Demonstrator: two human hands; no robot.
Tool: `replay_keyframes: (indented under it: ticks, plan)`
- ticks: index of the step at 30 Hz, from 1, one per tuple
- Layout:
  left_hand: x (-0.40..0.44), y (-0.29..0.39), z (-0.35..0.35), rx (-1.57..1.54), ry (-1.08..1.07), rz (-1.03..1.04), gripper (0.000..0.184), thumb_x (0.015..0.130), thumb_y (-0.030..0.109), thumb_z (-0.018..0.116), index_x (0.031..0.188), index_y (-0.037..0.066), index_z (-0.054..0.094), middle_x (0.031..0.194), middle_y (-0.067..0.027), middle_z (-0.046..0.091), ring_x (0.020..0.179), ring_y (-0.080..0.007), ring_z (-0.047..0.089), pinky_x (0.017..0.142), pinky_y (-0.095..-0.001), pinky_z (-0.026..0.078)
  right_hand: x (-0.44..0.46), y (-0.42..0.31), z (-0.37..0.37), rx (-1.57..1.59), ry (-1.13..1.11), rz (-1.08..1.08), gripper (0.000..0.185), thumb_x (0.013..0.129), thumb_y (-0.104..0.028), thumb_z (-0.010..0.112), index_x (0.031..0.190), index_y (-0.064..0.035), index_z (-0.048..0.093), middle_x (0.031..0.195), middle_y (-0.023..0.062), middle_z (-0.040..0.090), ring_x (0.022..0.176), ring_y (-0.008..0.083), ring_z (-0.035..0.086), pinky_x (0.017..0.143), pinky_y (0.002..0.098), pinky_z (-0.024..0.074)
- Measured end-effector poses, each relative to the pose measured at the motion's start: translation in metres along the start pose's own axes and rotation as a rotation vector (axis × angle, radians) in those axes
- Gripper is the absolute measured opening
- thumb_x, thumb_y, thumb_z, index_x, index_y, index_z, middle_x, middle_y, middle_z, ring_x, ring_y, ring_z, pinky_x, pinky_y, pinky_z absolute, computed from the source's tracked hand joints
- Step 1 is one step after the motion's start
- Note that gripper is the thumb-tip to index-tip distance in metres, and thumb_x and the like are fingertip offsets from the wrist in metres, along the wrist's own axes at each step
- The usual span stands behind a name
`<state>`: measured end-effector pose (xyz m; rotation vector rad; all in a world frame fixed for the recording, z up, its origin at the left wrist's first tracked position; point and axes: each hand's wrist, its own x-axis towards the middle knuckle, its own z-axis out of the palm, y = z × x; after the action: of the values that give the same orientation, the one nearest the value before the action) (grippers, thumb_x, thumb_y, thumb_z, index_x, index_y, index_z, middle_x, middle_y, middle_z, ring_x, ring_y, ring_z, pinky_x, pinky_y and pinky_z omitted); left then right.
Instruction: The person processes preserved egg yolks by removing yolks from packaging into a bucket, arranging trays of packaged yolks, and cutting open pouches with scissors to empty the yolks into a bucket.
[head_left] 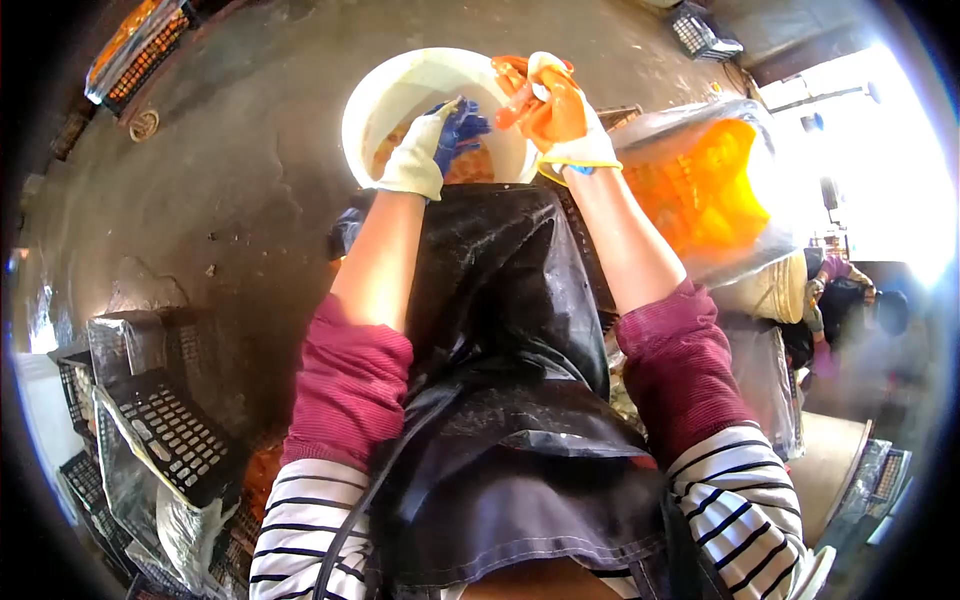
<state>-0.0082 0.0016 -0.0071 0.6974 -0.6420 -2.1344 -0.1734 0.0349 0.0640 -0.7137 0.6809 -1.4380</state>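
Note:
My left hand [436, 142], in a white glove with a blue coated palm, is over the white bucket [362, 105]. Its blue fingers are stretched out, with nothing visible in them. Higher and to the right, at the bucket's right rim, is my right hand [560, 115] in a white and orange glove. Its fingers are closed around a smooth, long orange-red piece [513, 107], whose kind I cannot make out. A small white bit shows by those fingers. Orange-red pieces [470, 165] lie in the bottom of the bucket, partly hidden by my left hand.
A plastic-lined crate of bright orange contents [690, 185] stands right of the bucket. Beyond it are a cream bucket [780, 287] and a person [845, 300]. Black crates [175, 435] are stacked at lower left. Another crate [140, 60] stands at upper left on the wet floor [250, 150].

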Motion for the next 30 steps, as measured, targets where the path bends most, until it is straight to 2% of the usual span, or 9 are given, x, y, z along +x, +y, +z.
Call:
replay_keyframes:
  ticks: [3,8,10,14,17,20,24,28,30]
  plan:
    - [-0.007,0.002,0.014,-0.078,-0.083,0.063,0.034,0.088,0.031,0.056,0.11,0.005,0.054,0.095,-0.0089,0.06,0.085,-0.0244,0.061,0.076,-0.0369,0.051,0.008,0.004,0.031,-0.017,0.093,-0.034,0.011,0.077,-0.009,0.046,0.066,-0.0106,0.046,0.088,0.0123,0.059,0.07,0.022,0.052,0.061,0.0303,0.0406]
    - [-0.006,0.004,0.007,-0.122,-0.096,0.052,0.031,0.091,0.029,0.051,0.111,0.005,0.054,0.097,-0.0098,0.06,0.087,-0.0265,0.06,0.077,-0.039,0.052,0.025,0.016,0.027,0.215,-0.007,0.094,0.011,0.07,0.001,0.05,0.07,-0.009,0.047,0.095,0.0127,0.055,0.089,0.0197,0.052,0.071,0.0285,0.0468]
    - [0.002,-0.001,-0.01,-0.197,-0.019,0.083,0.029,0.092,0.027,0.049,0.109,0.006,0.055,0.095,-0.0089,0.061,0.084,-0.0258,0.061,0.074,-0.0385,0.053,0.017,0.006,0.016,0.441,0.004,0.204,0.005,0.079,-0.005,0.05,0.083,-0.0088,0.051,0.106,0.0122,0.053,0.081,0.0163,0.053,0.06,0.0231,0.0474]
    - [-0.002,0.006,-0.003,0.073,0.263,0.162,0.023,0.089,0.025,0.054,0.102,0.007,0.058,0.086,-0.0058,0.061,0.074,-0.0199,0.061,0.062,-0.032,0.052,-0.014,-0.033,-0.005,0.507,0.055,0.253,0.038,0.085,-0.012,0.052,0.123,-0.0066,0.046,0.12,0.0123,0.048,0.08,0.0142,0.051,0.05,0.0179,0.0489]
    - [-0.021,0.015,0.016,0.188,0.376,0.236,0.023,0.088,0.025,0.055,0.098,0.005,0.06,0.081,-0.0047,0.06,0.067,-0.0153,0.059,0.054,-0.027,0.047,-0.064,-0.074,-0.023,0.819,0.011,0.493,0.044,0.085,-0.011,0.051,0.127,-0.0052,0.043,0.123,0.0117,0.048,0.072,0.0152,0.052,0.05,0.0182,0.048]
    - [-0.027,0.013,0.016,0.292,0.283,0.314,0.033,0.088,0.025,0.055,0.11,0.0,0.055,0.089,-0.0093,0.059,0.076,-0.0194,0.061,0.061,-0.0289,0.047,-0.151,-0.112,-0.074,1.011,-0.095,0.617,0.044,0.087,-0.018,0.053,0.128,-0.005,0.04,0.12,0.0171,0.048,0.079,0.0181,0.052,0.068,0.026,0.0497]
    - [-0.016,0.009,0.002,0.169,0.196,0.244,0.029,0.088,0.025,0.055,0.106,0.003,0.053,0.089,-0.0091,0.057,0.085,-0.0243,0.06,0.07,-0.0336,0.047,-0.3,-0.12,-0.168,0.122,0.646,0.159,0.029,0.087,-0.018,0.053,0.113,-0.0055,0.052,0.107,0.0103,0.055,0.077,0.0132,0.053,0.064,0.0242,0.0474]
    - [-0.021,0.005,0.008,0.27,0.102,0.24,0.033,0.091,0.024,0.05,0.112,-0.001,0.051,0.1,-0.0127,0.058,0.092,-0.0279,0.06,0.078,-0.0368,0.049,-0.452,-0.094,-0.237,-1.634,0.984,0.729,0.022,0.088,-0.024,0.054,0.101,-0.0068,0.059,0.097,0.0046,0.058,0.08,0.0122,0.054,0.067,0.028,0.0454]
    - [-0.021,0.004,0.011,0.352,0.065,0.225,0.039,0.093,0.025,0.046,0.118,-0.004,0.048,0.113,-0.0169,0.056,0.099,-0.0303,0.058,0.082,-0.038,0.048,-0.466,-0.086,-0.233,-1.855,0.951,0.619,0.023,0.088,-0.027,0.054,0.095,-0.0074,0.063,0.092,0.0017,0.06,0.081,0.0117,0.054,0.068,0.0298,0.0445]
